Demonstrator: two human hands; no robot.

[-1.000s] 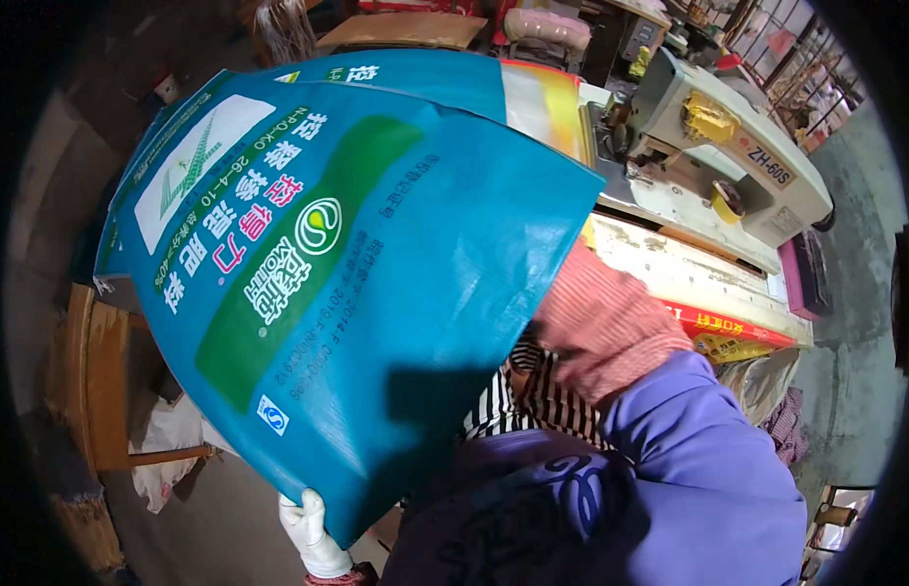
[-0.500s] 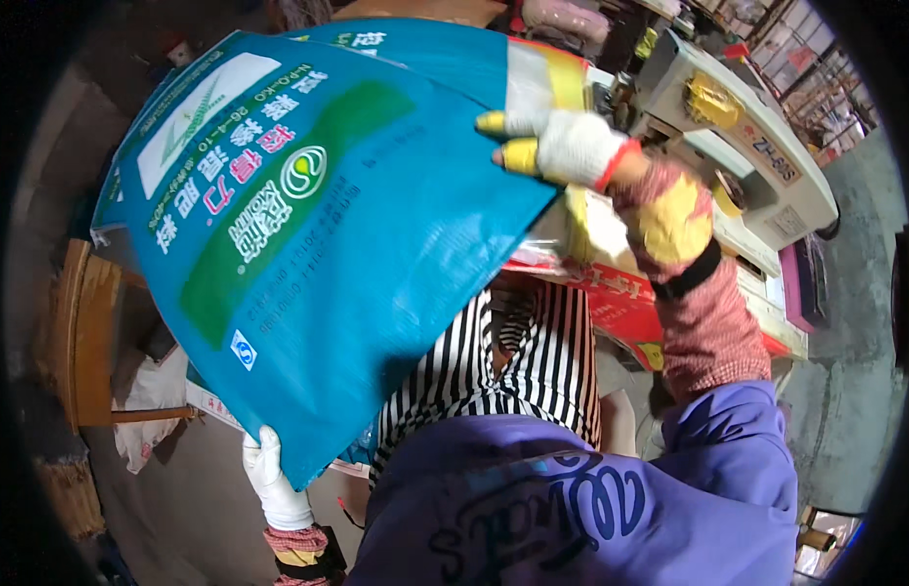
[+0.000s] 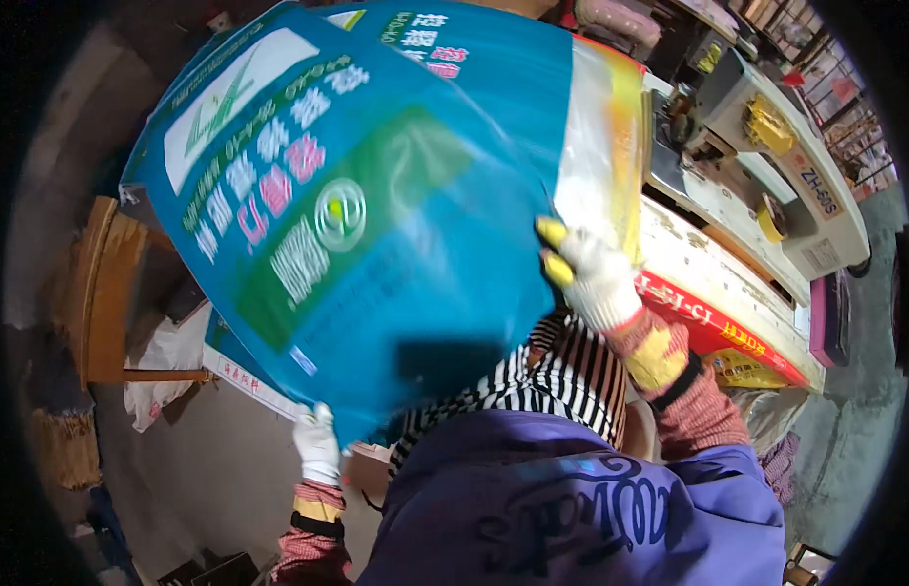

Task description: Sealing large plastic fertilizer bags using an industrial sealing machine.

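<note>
A large teal woven plastic sack (image 3: pixel 474 264) with a green band and printed lettering spreads slantwise over my lap. My left hand (image 3: pixel 317 452), in a white glove, is closed on its near lower corner. At the right edge of the sack, my right hand (image 3: pixel 598 280) wears a white glove with yellow fingertips; its thumb and fingers are closed on that edge. Beneath lies a second teal sack (image 3: pixel 503 59), its white and yellow side showing along the right. Part of my striped trousers (image 3: pixel 562 376) shows below the sack.
A white sewing machine (image 3: pixel 786 166) stands at the right on a worn table (image 3: pixel 694 239). A red and yellow printed sack (image 3: pixel 708 317) hangs along the table's near side. Wooden furniture (image 3: pixel 118 293) is at the left, with a pale cloth (image 3: pixel 171 356) beside it.
My right hand has come nearer and down with the sack's right edge. My left hand has shifted slightly right and up, still on the corner. More of the sack underneath shows.
</note>
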